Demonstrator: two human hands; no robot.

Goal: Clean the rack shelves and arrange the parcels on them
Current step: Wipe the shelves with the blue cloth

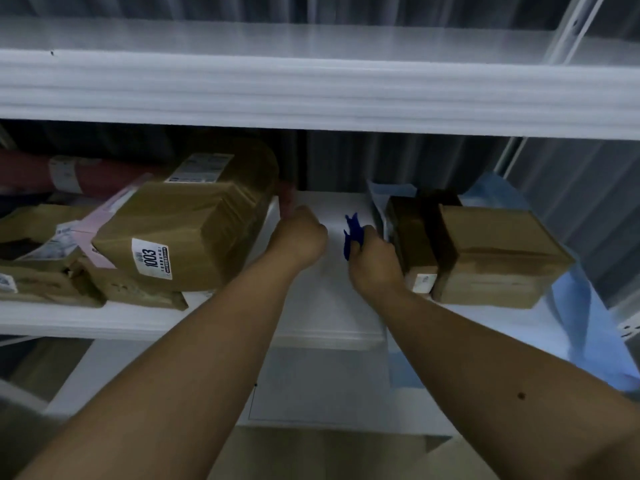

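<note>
Closest to the camera are two bare forearms reaching up and in over the middle shelf (pixel 332 327), a white rack board whose front lip runs across the lower half of the view. Just past that, the left hand (pixel 299 235) is curled into a loose fist over the bare white strip in the centre of the shelf, knuckles up. Honestly can't tell if it's got anything in it, the fingers are tucked away from the camera. The right hand (pixel 372 261) sits right beside it, fingers pinched around a blue cloth (pixel 351 235), with a bit of the cloth sticking up out of the grip.

Left of the hands there's a pile of parcels: a big brown taped parcel (pixel 194 220) with a white "1003" sticker (pixel 152 259) lying tilted on top of flatter brown mailers (pixel 52 282) and a pinkish envelope (pixel 104 216). Behind those lies a reddish roll-shaped package (pixel 34 176).

Right of the hands, a small cardboard box (pixel 414 237) stands touching a larger cardboard box (pixel 498 254), both resting on blue plastic wrap (pixel 575 306) that hangs over the shelf edge.

Furthest up is the upper shelf (pixel 311 95), with a dark corrugated wall (pixel 398 161) behind the rack.
</note>
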